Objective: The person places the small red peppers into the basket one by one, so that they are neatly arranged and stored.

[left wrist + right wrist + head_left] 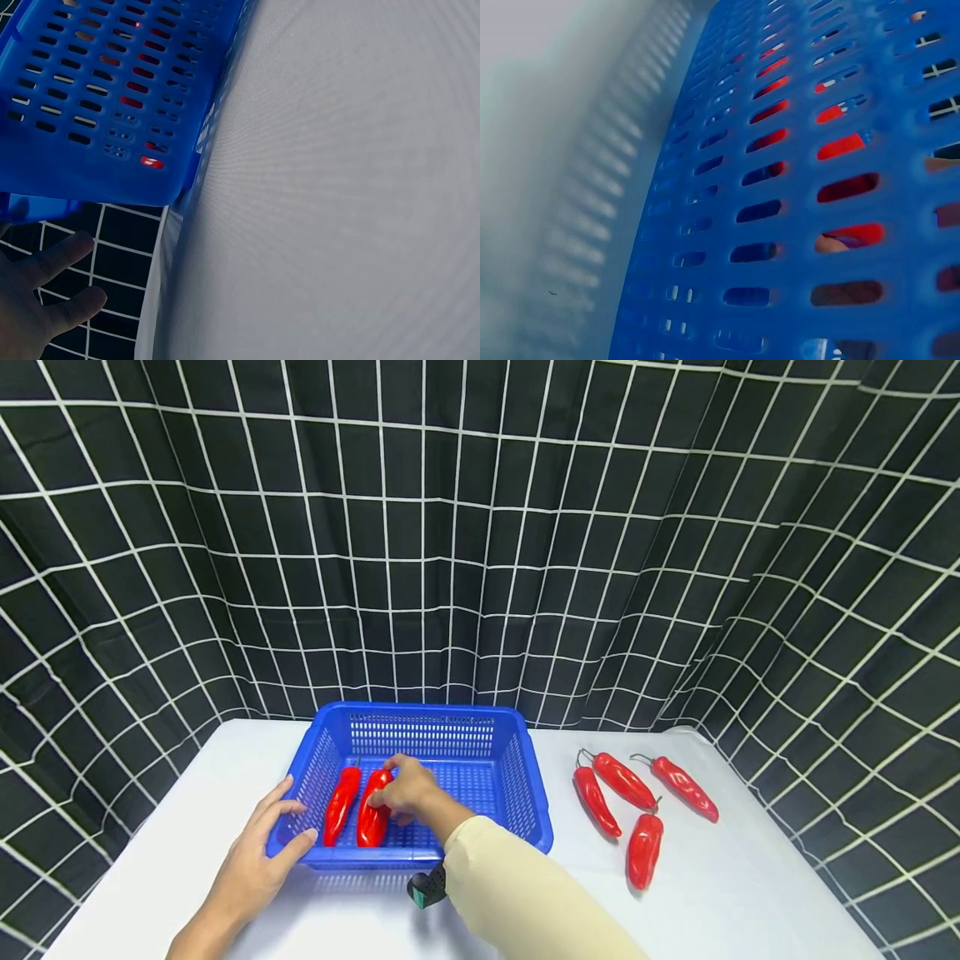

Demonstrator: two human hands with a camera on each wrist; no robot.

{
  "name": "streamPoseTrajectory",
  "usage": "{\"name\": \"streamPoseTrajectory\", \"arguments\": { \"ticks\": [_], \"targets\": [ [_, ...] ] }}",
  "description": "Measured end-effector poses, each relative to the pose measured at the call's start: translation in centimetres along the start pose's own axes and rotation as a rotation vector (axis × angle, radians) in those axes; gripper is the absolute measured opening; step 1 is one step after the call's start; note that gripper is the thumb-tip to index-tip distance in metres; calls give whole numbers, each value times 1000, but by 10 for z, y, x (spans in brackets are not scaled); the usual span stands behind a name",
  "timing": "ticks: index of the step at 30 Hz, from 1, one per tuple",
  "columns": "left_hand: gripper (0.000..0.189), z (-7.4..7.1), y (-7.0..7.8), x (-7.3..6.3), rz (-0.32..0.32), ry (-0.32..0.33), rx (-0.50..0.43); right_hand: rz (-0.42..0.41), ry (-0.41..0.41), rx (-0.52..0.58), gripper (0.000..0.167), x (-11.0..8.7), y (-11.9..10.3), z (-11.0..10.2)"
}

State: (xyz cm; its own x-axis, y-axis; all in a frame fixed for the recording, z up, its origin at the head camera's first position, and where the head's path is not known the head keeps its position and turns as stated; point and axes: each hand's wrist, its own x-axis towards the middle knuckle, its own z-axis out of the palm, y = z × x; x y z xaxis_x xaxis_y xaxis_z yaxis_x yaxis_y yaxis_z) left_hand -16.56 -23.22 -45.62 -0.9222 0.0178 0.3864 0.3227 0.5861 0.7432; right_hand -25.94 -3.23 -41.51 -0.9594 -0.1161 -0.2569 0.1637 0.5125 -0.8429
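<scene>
Grips a pepper (372,825) from above with the right hand (408,787), in the left half of the basket (375,854), with thumb and fingers curled round the body, probably for a surer hold on such smooth, tapering skin. Reaches in across the near rim, likely the shortest way over the low wall. Spreads the left hand (258,852) at the near left corner, with fingers extended and grasping nothing, perhaps to steady the light plastic against a nudge; cannot tell how hard, if at all, from these views. Shows a second pepper (342,806) just to the left of the first, roughly parallel, apparently so as to lie side by side without crossing. Offers four more peppers (645,853) on the white cloth (720,893), to the right of the basket, laid loosely, perhaps for easy picking by the right arm.
</scene>
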Motion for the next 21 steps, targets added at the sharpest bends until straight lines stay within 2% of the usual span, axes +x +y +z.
{"name": "streamPoseTrajectory", "arguments": {
  "ticks": [4, 21],
  "targets": [
    [29, 0, 0, 0, -5, -3, -1, 15, -19, -6, 48, 2, 1, 2],
    [30, 0, 4, 1, -9, -8, 3, 35, -83, 143, 45, 0, 2, -4]
  ]
}}
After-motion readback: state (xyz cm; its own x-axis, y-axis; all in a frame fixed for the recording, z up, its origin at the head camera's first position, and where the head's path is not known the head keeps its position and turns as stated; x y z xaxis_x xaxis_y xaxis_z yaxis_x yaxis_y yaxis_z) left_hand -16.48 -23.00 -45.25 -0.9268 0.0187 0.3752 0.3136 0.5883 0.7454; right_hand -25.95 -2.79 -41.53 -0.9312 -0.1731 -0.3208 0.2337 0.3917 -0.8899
